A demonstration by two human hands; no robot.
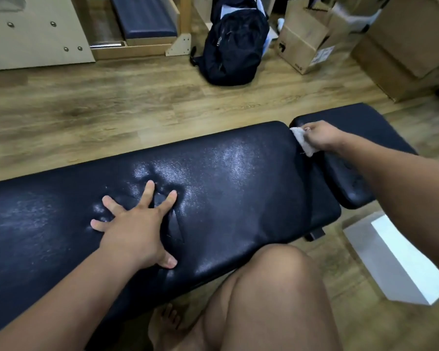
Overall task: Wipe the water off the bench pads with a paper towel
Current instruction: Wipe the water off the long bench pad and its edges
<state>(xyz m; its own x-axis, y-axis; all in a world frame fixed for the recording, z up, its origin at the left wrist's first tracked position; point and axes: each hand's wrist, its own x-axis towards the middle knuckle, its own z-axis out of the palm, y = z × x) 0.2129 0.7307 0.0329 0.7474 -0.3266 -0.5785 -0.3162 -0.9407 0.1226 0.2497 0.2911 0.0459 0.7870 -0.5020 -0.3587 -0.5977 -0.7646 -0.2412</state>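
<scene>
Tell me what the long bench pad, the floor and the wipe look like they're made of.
Long bench pad: dark vinyl or leather-like cover over foam; it shines and dents under the left hand.
Floor: wood-look planks, possibly laminate; grain and seams show.
Wipe held by the right hand: white crumpled paper, matte.

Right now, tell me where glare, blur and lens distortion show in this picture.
Head view: glare patches shine on the long pad near the left hand; the boxes at top right are smeared by blur; the wide lens bows the pad's edges; the right hand and towel stay fairly sharp.
</scene>
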